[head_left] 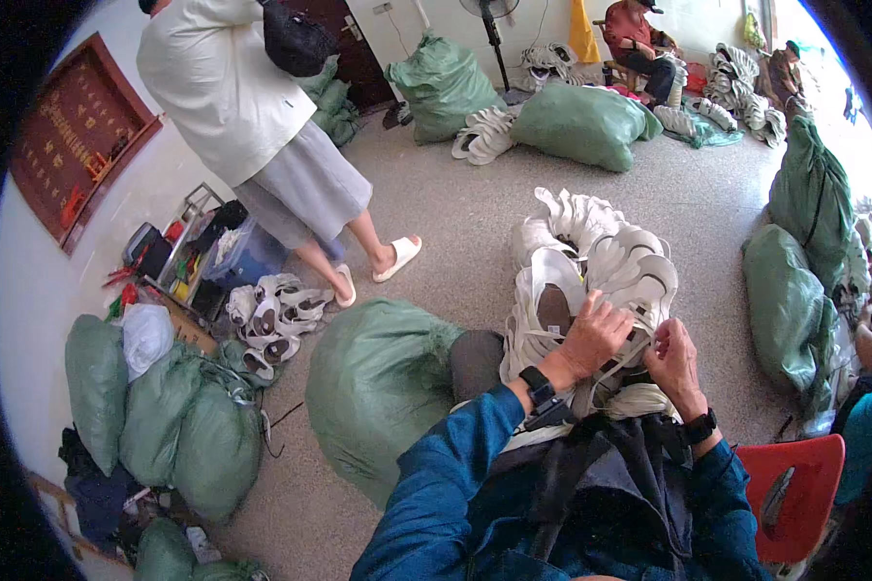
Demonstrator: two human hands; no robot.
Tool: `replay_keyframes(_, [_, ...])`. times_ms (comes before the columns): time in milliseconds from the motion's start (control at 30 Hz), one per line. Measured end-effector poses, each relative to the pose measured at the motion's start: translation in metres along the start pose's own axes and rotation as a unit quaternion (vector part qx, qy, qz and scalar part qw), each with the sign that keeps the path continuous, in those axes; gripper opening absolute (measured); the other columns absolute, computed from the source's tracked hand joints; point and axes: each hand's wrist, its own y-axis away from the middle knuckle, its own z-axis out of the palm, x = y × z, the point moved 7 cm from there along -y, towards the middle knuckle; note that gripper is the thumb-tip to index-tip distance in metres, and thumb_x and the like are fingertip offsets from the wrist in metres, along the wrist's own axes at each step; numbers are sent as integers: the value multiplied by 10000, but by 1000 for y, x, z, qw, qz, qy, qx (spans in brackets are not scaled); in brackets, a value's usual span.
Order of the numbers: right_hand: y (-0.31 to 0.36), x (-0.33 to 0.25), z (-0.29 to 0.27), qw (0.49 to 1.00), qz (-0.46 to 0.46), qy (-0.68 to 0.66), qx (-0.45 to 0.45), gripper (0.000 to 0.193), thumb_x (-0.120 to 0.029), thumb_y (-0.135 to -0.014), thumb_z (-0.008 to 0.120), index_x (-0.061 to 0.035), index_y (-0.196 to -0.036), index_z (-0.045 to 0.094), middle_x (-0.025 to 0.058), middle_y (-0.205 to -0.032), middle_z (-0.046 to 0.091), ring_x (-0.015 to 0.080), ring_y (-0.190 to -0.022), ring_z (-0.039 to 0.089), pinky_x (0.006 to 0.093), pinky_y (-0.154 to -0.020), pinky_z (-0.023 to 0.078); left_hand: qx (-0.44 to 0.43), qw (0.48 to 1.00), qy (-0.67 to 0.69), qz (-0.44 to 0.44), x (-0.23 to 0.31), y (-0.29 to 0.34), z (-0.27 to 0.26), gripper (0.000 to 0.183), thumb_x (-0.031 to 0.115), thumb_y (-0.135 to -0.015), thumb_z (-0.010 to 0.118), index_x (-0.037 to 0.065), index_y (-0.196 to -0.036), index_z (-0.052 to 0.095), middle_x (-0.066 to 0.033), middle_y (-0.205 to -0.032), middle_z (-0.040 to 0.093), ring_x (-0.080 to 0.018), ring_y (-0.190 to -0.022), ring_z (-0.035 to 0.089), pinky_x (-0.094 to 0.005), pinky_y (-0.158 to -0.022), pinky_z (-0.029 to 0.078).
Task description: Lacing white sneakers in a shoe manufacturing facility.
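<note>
A pile of white shoe uppers (591, 228) is heaped in front of me, stretching from my lap away over the floor. Near my lap, one white shoe upper (622, 363) lies between my two hands. My left hand (596, 339) bends over its left side, fingers closed on it. To the right, my right hand (675, 360) has its thumb and fingers pinched together at the upper's edge; what is between them is too small to make out. Just beyond my left hand lies an upper with a brown inside (554, 308).
A full green sack (378, 387) stands close on my left, with more green sacks (174, 416) by the wall. A red chair (794, 494) is at my right. A person in a white shirt (223, 87) stands ahead left. More sacks (790, 300) line the right side.
</note>
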Motion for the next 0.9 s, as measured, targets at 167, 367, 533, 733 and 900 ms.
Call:
replay_keyframes(167, [0, 1, 2, 1000, -1, 16, -26, 220, -55, -775, 637, -24, -943, 498, 166, -873, 553, 312, -742, 581, 407, -674, 491, -48, 998, 15, -43, -49, 30, -4, 319, 58, -842, 543, 31, -1139, 656, -78, -932, 618, -245, -930, 616, -476, -1015, 430])
replay_keyframes(367, [1, -1, -1, 998, -1, 21, -52, 218, -88, -817, 638, -30, -964, 487, 166, -886, 546, 341, -793, 579, 436, -706, 486, -31, 991, 15, -130, -119, 82, -22, 295, 64, -864, 517, 55, -1121, 662, -115, -913, 638, -309, -894, 632, -444, -955, 469])
replay_keyframes(533, [0, 2, 2, 998, -8, 31, -49, 232, -86, -810, 648, -28, -966, 485, 164, -899, 541, 335, -794, 576, 428, -709, 485, -10, 954, 7, -299, -188, 141, -57, 249, 59, -889, 522, 82, -1078, 683, -128, -885, 641, -343, -846, 609, -459, -794, 454])
replay_keyframes(733, [0, -1, 5, 998, -14, 26, -52, 234, -76, -804, 644, -25, -967, 485, 156, -890, 538, 325, -797, 579, 422, -707, 486, 46, 931, -22, -361, -241, 205, -108, 226, 88, -899, 548, 95, -1056, 709, -120, -960, 698, -327, -915, 639, -462, -795, 442])
replay_keyframes(900, [-3, -6, 1, 996, -41, 44, -62, 238, -86, -804, 651, -21, -962, 485, 150, -883, 542, 320, -761, 583, 419, -687, 490, 31, 883, -102, -457, -270, 236, -137, 208, 98, -920, 538, 96, -1046, 703, -118, -983, 702, -327, -939, 645, -463, -820, 435])
